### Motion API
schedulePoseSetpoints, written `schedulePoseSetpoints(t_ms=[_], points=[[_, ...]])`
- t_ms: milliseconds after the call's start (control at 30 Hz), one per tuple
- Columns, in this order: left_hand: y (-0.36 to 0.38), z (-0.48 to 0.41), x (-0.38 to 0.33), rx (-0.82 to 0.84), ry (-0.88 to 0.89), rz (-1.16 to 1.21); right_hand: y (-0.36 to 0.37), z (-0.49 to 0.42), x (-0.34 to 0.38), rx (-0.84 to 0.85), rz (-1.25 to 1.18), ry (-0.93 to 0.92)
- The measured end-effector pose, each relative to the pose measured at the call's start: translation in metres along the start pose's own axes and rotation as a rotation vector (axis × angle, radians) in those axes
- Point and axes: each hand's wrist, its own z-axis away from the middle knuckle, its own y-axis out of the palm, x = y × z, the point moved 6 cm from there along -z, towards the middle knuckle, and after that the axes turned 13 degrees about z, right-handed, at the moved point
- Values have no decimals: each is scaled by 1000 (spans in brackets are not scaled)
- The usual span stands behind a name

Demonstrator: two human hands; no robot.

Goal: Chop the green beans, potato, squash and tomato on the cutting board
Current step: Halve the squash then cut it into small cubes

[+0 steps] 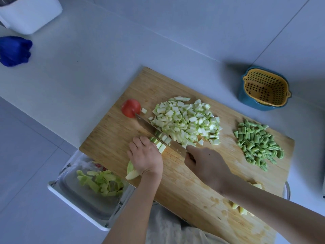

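Fingers of our left hand (146, 156) curl onto the squash strips (159, 146), firm but probably slippery, close behind the cut; our right hand (205, 164) clamps the knife (154, 130).

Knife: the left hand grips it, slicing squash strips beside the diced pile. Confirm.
Not quite: in the head view the right hand grips the knife; the left hand steadies the squash strips. The rest holds, diced pile included.

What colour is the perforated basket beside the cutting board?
Yellow basket, nested in a blue outer bowl; head view.
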Motion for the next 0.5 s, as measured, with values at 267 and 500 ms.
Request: schedulePoseSetpoints(t_ms=[267, 500], points=[[1, 0, 2, 1, -13, 11, 13, -8, 21, 41, 36, -28], [4, 1, 3, -8, -21, 37, -1, 9, 15, -17, 64, 6]])
